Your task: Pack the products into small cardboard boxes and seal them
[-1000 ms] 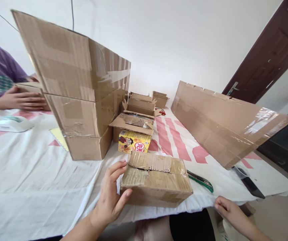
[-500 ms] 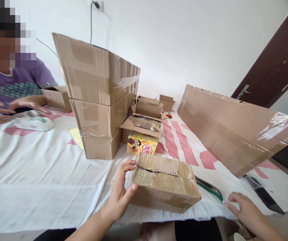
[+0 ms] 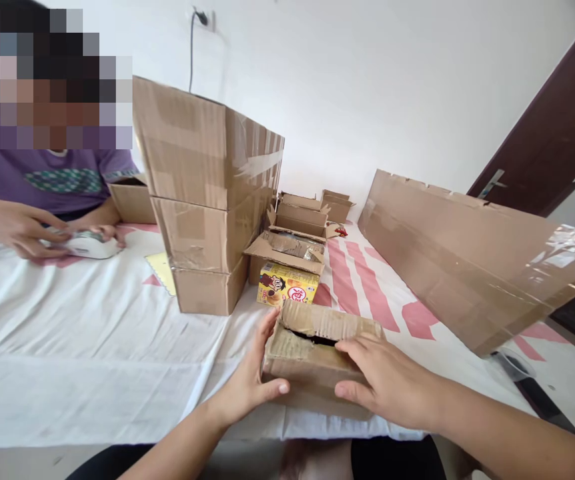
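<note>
A small taped cardboard box (image 3: 312, 383) lies at the table's front edge, with a dark gap along its top seam. My left hand (image 3: 252, 377) grips its left end, thumb on the front side and fingers along the far edge. Over the box's right part is my right hand (image 3: 382, 380); its fingertips touch the top flap at the gap and its thumb presses the front. Just behind the box stands a yellow printed carton (image 3: 287, 285). The green-handled cutter seen before is hidden behind my right hand and forearm.
A tall stack of cardboard boxes (image 3: 200, 207) stands left of centre. Several open boxes (image 3: 297, 217) line up behind the carton. A long cardboard panel (image 3: 447, 247) slants along the right, near a phone-like dark object (image 3: 542, 400). At left, a co-worker's hands hold a white object (image 3: 95, 245).
My right hand has come in from the right onto the box top. The gap in the seam has widened. The co-worker's hands have closed round the white object.
</note>
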### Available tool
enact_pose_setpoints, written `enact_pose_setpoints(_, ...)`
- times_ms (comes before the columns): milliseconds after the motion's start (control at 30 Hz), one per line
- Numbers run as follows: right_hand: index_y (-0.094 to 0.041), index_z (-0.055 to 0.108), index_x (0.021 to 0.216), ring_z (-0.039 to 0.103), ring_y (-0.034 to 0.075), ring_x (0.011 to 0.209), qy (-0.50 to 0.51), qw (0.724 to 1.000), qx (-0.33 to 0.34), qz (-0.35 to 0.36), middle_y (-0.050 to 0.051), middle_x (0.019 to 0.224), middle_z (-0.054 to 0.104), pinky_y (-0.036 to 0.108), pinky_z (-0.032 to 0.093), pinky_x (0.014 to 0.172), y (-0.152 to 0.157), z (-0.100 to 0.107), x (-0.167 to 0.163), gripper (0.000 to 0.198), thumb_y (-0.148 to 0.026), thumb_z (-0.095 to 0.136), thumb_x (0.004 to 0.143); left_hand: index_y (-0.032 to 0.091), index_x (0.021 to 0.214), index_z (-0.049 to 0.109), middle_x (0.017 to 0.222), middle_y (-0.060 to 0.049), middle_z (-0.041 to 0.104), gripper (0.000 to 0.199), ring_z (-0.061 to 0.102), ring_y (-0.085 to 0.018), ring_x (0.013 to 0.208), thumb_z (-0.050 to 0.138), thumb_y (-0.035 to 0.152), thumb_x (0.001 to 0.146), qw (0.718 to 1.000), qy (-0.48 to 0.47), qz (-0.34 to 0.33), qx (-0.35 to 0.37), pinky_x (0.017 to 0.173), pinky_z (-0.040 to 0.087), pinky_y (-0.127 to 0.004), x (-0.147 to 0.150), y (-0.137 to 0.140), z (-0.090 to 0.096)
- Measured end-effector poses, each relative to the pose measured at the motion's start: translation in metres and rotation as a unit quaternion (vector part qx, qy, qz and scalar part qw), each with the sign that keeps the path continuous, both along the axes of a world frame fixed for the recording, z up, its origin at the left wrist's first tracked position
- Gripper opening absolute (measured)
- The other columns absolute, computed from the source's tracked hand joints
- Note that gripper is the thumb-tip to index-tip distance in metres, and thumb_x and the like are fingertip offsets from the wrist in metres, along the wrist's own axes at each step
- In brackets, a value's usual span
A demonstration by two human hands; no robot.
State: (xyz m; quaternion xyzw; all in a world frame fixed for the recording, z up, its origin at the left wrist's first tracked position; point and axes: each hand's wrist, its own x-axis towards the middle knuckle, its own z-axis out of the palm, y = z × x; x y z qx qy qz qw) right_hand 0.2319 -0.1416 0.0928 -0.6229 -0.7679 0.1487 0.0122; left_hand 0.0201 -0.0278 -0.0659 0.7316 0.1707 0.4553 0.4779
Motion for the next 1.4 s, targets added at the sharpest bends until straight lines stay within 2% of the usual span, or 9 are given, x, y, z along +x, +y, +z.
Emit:
enact_pose_setpoints(167, -0.010, 0.049, 0.132, 0.049, 0.035, 0.121, -0.024, 0.999, 0.002, -0.028, 0.020, 0.128, 0.056, 0.051, 0.041, 0.101, 0.013, -0.003, 0.005, 0.065, -0.053, 0.062, 0.084, 0.032, 0.150, 0.009, 0.154, -0.014, 0.022, 0.099, 0.024, -0.040, 0.140, 0.063, 0.067, 0.075, 0.998, 0.019, 0.041, 0.032, 0.110, 0.025, -0.061, -0.004, 0.001, -0.012)
enact_pose_setpoints(367, -0.017, 0.057, 0.114, 0.054, 0.026, 0.106, -0.007, 0.989, 0.149, -0.003, 0.011, 0.113, 0.059, 0.044, 0.045, 0.091, -0.009, 0.003, 0.016, 0.034, -0.036, 0.063, 0.087, 0.034, 0.148, 0.014, 0.151, -0.013, 0.027, 0.094, 0.030, -0.039, 0.137, 0.066, 0.062, 0.075, 0.997, 0.026, 0.065, 0.030, 0.107, 0.028, -0.060, -0.002, -0.002, -0.011)
enact_pose_setpoints(500, -0.021, 0.064, 0.096, 0.055, 0.024, 0.093, -0.014, 0.994, 0.075, 0.082, 0.006, 0.100, 0.061, 0.040, 0.048, 0.081, -0.033, -0.003, 0.013, 0.028, -0.046, 0.065, 0.086, 0.032, 0.149, 0.020, 0.158, -0.009, 0.019, 0.084, 0.017, -0.037, 0.144, 0.059, 0.063, 0.081, 1.000, -0.013, -0.010, -0.011, 0.114, 0.018, -0.059, -0.002, -0.001, -0.005)
enact_pose_setpoints(633, -0.023, 0.064, 0.104, 0.055, 0.025, 0.098, -0.029, 0.995, 0.057, 0.073, 0.005, 0.105, 0.061, 0.040, 0.048, 0.084, -0.043, -0.018, 0.014, 0.028, -0.037, 0.072, 0.081, 0.028, 0.148, 0.027, 0.161, -0.006, 0.015, 0.079, 0.008, -0.035, 0.148, 0.038, 0.074, 0.085, 0.992, -0.085, -0.073, -0.066, 0.119, 0.010, -0.056, 0.000, -0.005, 0.002)
enact_pose_setpoints(800, -0.019, 0.062, 0.100, 0.056, 0.022, 0.091, 0.010, 0.982, 0.160, 0.097, 0.007, 0.097, 0.061, 0.039, 0.049, 0.080, -0.030, -0.025, 0.023, 0.014, -0.027, 0.054, 0.092, 0.031, 0.150, 0.013, 0.160, -0.011, 0.014, 0.103, 0.013, -0.040, 0.145, 0.063, 0.073, 0.070, 1.000, 0.001, 0.031, 0.000, 0.115, 0.016, -0.062, 0.009, -0.011, 0.000)
enact_pose_setpoints(900, -0.015, 0.061, 0.105, 0.058, 0.023, 0.094, 0.034, 0.980, 0.183, 0.075, 0.011, 0.100, 0.063, 0.041, 0.050, 0.083, -0.019, -0.022, 0.025, 0.028, -0.034, 0.041, 0.098, 0.033, 0.149, 0.012, 0.155, -0.013, 0.023, 0.099, 0.024, -0.040, 0.141, 0.065, 0.068, 0.073, 0.997, 0.017, 0.073, 0.022, 0.109, 0.028, -0.062, 0.012, -0.008, -0.004)
enact_pose_setpoints(1067, -0.012, 0.047, 0.138, 0.049, 0.032, 0.126, -0.035, 0.995, 0.061, 0.067, 0.019, 0.137, 0.053, 0.052, 0.041, 0.104, -0.011, -0.021, 0.022, 0.065, -0.060, 0.043, 0.093, 0.033, 0.147, 0.014, 0.151, -0.015, 0.028, 0.102, 0.030, -0.041, 0.137, 0.067, 0.069, 0.068, 0.995, 0.011, 0.084, 0.051, 0.105, 0.034, -0.061, 0.010, -0.004, -0.006)
enact_pose_setpoints(1267, -0.014, 0.033, 0.148, 0.016, 0.036, 0.146, -0.093, 0.982, 0.158, 0.034, 0.018, 0.158, 0.023, 0.059, 0.024, 0.114, 0.007, -0.015, 0.031, 0.081, -0.067, 0.045, 0.088, 0.029, 0.148, 0.015, 0.151, -0.018, 0.025, 0.109, 0.027, -0.044, 0.138, 0.066, 0.075, 0.064, 0.994, 0.011, 0.075, 0.084, 0.107, 0.032, -0.065, 0.006, -0.007, -0.007)
enact_pose_setpoints(1400, -0.010, 0.031, 0.147, 0.033, 0.036, 0.138, -0.077, 0.993, 0.087, 0.031, 0.023, 0.149, 0.037, 0.058, 0.032, 0.110, 0.027, -0.012, 0.037, 0.090, -0.067, 0.056, 0.082, 0.029, 0.149, 0.016, 0.150, -0.017, 0.026, 0.109, 0.028, -0.044, 0.139, 0.066, 0.075, 0.063, 0.989, 0.024, 0.074, 0.129, 0.110, 0.029, -0.064, 0.004, -0.009, -0.006)
